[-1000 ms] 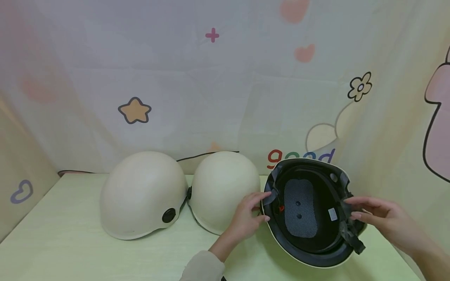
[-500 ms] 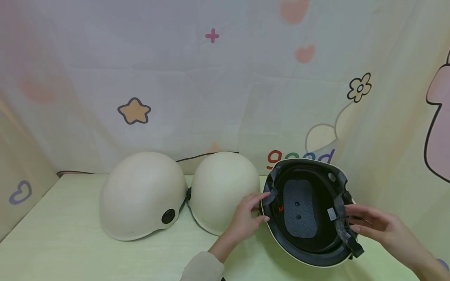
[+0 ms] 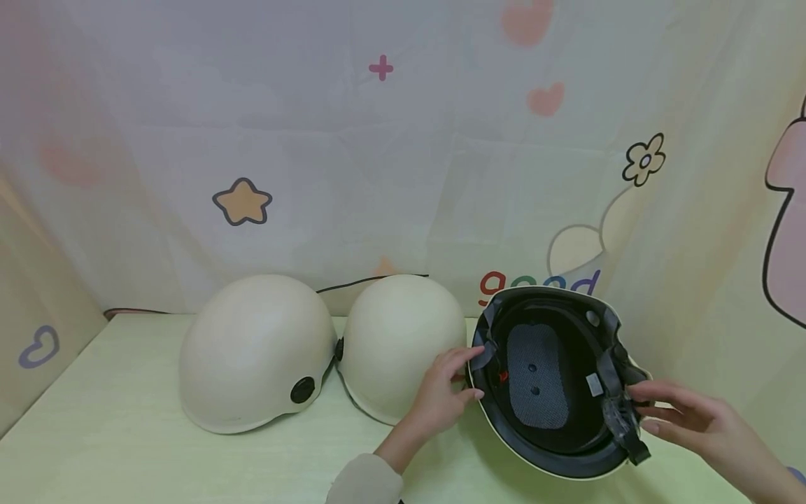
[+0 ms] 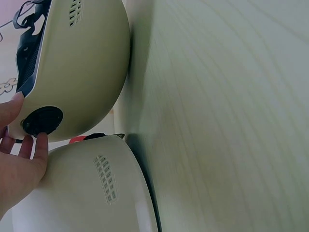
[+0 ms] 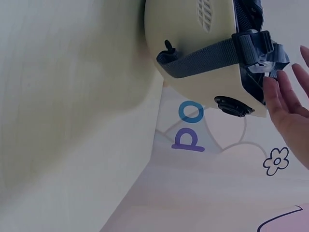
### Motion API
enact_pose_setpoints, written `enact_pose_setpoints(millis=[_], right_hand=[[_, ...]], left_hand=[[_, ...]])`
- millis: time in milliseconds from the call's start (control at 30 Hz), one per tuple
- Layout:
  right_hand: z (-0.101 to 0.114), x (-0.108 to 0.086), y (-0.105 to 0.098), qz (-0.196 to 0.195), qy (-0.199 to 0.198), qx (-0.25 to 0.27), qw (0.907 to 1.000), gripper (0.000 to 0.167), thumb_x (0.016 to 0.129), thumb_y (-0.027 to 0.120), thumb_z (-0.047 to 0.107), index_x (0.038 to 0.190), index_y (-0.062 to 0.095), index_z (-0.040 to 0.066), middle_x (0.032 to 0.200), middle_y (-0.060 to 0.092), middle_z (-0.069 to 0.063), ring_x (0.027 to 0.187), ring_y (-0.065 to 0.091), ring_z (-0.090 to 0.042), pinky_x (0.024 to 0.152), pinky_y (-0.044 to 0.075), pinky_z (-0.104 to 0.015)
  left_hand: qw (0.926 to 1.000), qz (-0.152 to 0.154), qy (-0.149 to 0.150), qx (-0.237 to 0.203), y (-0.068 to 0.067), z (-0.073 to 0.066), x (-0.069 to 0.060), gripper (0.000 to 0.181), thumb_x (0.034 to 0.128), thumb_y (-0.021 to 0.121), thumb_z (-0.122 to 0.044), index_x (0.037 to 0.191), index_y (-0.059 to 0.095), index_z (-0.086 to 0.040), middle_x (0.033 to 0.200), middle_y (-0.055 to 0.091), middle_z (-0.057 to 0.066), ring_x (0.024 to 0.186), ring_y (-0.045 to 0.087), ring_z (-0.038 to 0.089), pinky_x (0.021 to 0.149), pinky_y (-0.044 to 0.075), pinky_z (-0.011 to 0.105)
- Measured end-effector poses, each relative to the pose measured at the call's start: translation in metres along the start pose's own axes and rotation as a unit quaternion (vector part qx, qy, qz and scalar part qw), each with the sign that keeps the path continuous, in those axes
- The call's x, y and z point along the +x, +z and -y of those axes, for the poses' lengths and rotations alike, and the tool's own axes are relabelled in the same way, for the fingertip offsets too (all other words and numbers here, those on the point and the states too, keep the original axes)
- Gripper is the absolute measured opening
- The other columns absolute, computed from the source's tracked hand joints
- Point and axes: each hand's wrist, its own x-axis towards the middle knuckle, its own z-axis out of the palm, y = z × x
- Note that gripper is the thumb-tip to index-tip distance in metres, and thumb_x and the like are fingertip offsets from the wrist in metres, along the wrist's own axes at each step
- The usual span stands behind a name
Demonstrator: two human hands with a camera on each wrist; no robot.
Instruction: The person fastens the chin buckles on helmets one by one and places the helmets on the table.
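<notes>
A pale printed curtain [image 3: 327,147] hangs behind the middle helmet [image 3: 403,322], cut off at the edges of the head view. The counter [image 3: 119,399] spreads under the middle helmet and to both sides, its near edge out of frame. Left of the middle helmet sits the left helmet [image 3: 258,343], dome up; their sides overlap in the head view, so contact is hard to judge.

Just to the right of the middle helmet, the upturned helmet [image 3: 579,406] rests crown down on the counter. Its hollow faces upward and leans towards the person; its long axis runs from near to far (which end is the brow, I cannot tell).

The hands are apart. Between the middle helmet and the upturned helmet, the left hand [image 3: 437,392] pinches the latter's edge, several fingers hidden from above. The right hand [image 3: 689,413], farther right of the middle helmet, has loosely spread fingers; its tips are at the strap [image 3: 620,413], though contact is unclear.

Farther right of the middle helmet than the left hand, a grey pad [image 3: 535,371] lines the hollow, with a small white label [image 3: 594,384] (its print unreadable) beyond.
</notes>
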Motion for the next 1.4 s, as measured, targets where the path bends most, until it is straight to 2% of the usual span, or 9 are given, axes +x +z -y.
enact_pose_setpoints(millis=[133, 267, 400, 500, 700, 900, 1033, 1133, 1400], right_hand=[[-0.006, -0.005, 0.004, -0.017, -0.028, -0.04, 0.9987, 0.036, 0.079, 0.06, -0.015, 0.113, 0.056, -0.006, 0.107, 0.057, 0.009, 0.089, 0.056, -0.004, 0.069, 0.05, -0.018], [-0.012, -0.008, 0.01, -0.036, -0.034, -0.092, 0.9945, 0.036, 0.073, 0.067, -0.013, 0.106, 0.062, 0.001, 0.092, 0.056, 0.006, 0.078, 0.05, -0.006, 0.06, 0.046, -0.016], [-0.018, -0.011, 0.016, -0.036, -0.045, -0.124, 0.9905, 0.038, 0.069, 0.071, -0.011, 0.1, 0.064, 0.009, 0.079, 0.049, 0.007, 0.068, 0.044, -0.008, 0.049, 0.038, -0.021], [-0.023, -0.013, 0.019, -0.02, -0.059, -0.107, 0.9923, 0.038, 0.069, 0.07, -0.013, 0.097, 0.063, 0.012, 0.079, 0.048, 0.007, 0.066, 0.043, -0.008, 0.048, 0.036, -0.021], [-0.028, -0.012, 0.016, 0.017, -0.095, -0.05, 0.9941, 0.038, 0.07, 0.064, -0.019, 0.093, 0.061, 0.011, 0.087, 0.052, 0.007, 0.073, 0.046, -0.007, 0.055, 0.041, -0.018], [-0.017, -0.002, 0.012, 0.01, -0.108, -0.045, 0.9931, 0.035, 0.073, 0.06, -0.021, 0.091, 0.062, 0.009, 0.093, 0.056, 0.008, 0.079, 0.05, -0.003, 0.063, 0.045, -0.013], [-0.005, 0.008, 0.008, 0.007, -0.107, -0.032, 0.9937, 0.035, 0.077, 0.056, -0.021, 0.095, 0.062, 0.008, 0.09, 0.057, 0.006, 0.074, 0.052, -0.007, 0.059, 0.046, -0.016], [0.003, 0.017, 0.006, 0.031, -0.1, -0.017, 0.9943, 0.033, 0.082, 0.052, -0.019, 0.099, 0.059, 0.009, 0.086, 0.057, 0.003, 0.069, 0.054, -0.011, 0.054, 0.045, -0.021], [0.008, 0.038, 0.02, 0.106, -0.106, 0.04, 0.9878, 0.024, 0.086, 0.05, -0.015, 0.096, 0.056, 0.006, 0.08, 0.057, -0.006, 0.065, 0.062, -0.017, 0.057, 0.053, -0.028]], left_hand=[[1.0, 0.001, -0.003, 0.003, 0.0, -0.001, 0.0, 0.06, 0.0737, 0.071, 0.005, 0.129, 0.053, -0.011, 0.122, 0.052, 0.007, 0.109, 0.047, 0.02, 0.084, 0.046, 0.022], [1.0, -0.002, 0.002, 0.003, -0.001, 0.0, -0.001, 0.06, 0.0736, 0.071, 0.006, 0.128, 0.053, -0.011, 0.121, 0.052, 0.007, 0.109, 0.047, 0.02, 0.083, 0.047, 0.023], [1.0, -0.001, 0.003, 0.001, 0.0, 0.0, -0.001, 0.06, 0.0735, 0.071, 0.006, 0.128, 0.053, -0.011, 0.121, 0.053, 0.007, 0.109, 0.047, 0.02, 0.083, 0.047, 0.023], [1.0, -0.001, 0.004, 0.001, 0.001, 0.001, -0.001, 0.06, 0.0734, 0.071, 0.006, 0.128, 0.053, -0.011, 0.121, 0.053, 0.007, 0.108, 0.047, 0.019, 0.083, 0.047, 0.023], [1.0, -0.001, 0.0, 0.004, 0.0, -0.001, -0.001, 0.06, 0.0738, 0.071, 0.005, 0.128, 0.053, -0.011, 0.12, 0.053, 0.007, 0.108, 0.047, 0.019, 0.084, 0.047, 0.025], [1.0, -0.001, -0.008, 0.002, -0.001, -0.001, -0.001, 0.059, 0.0747, 0.071, 0.005, 0.129, 0.053, -0.012, 0.123, 0.051, 0.007, 0.11, 0.046, 0.02, 0.084, 0.047, 0.026], [0.9999, -0.003, -0.008, 0.006, -0.001, -0.001, -0.001, 0.059, 0.0743, 0.071, 0.004, 0.128, 0.053, -0.013, 0.123, 0.051, 0.006, 0.11, 0.046, 0.019, 0.083, 0.047, 0.025], [0.9999, -0.003, -0.007, 0.008, -0.002, 0.0, -0.001, 0.06, 0.0743, 0.071, 0.004, 0.128, 0.053, -0.013, 0.123, 0.051, 0.006, 0.11, 0.046, 0.019, 0.083, 0.048, 0.025], [0.9999, 0.0, -0.008, 0.014, 0.0, 0.0, 0.0, 0.06, 0.0753, 0.071, 0.002, 0.129, 0.052, -0.015, 0.123, 0.051, 0.005, 0.109, 0.047, 0.018, 0.082, 0.047, 0.023]])
